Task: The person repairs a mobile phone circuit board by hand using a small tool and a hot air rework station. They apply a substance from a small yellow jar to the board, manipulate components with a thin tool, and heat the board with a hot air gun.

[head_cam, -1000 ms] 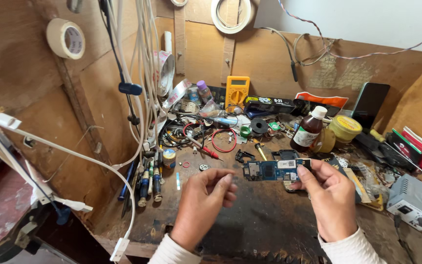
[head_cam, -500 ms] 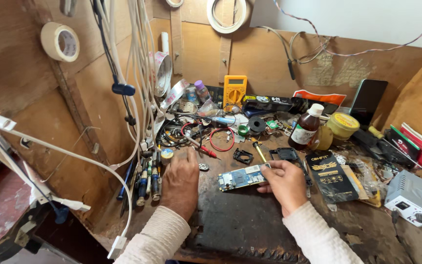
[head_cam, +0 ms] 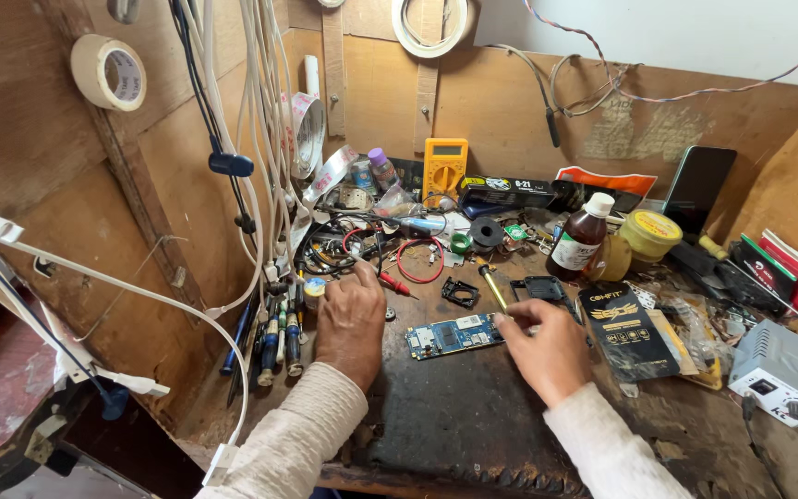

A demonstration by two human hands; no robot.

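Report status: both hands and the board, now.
Left hand palm down on the bench beside the screwdrivers, empty. Right hand pinching the blue circuit board by its right end. Board flat on the dark mat, unobstructed.

the circuit board (head_cam: 455, 335) lies flat on the counter (head_cam: 473, 416) between the hands, the right hand (head_cam: 547, 346) touching its right end, the left hand (head_cam: 351, 319) just left of it. a row of pens (head_cam: 279, 337) lies left of the left hand. beyond the right hand stands a bottle (head_cam: 580, 237); a flat packet (head_cam: 627, 330) lies just right of it.
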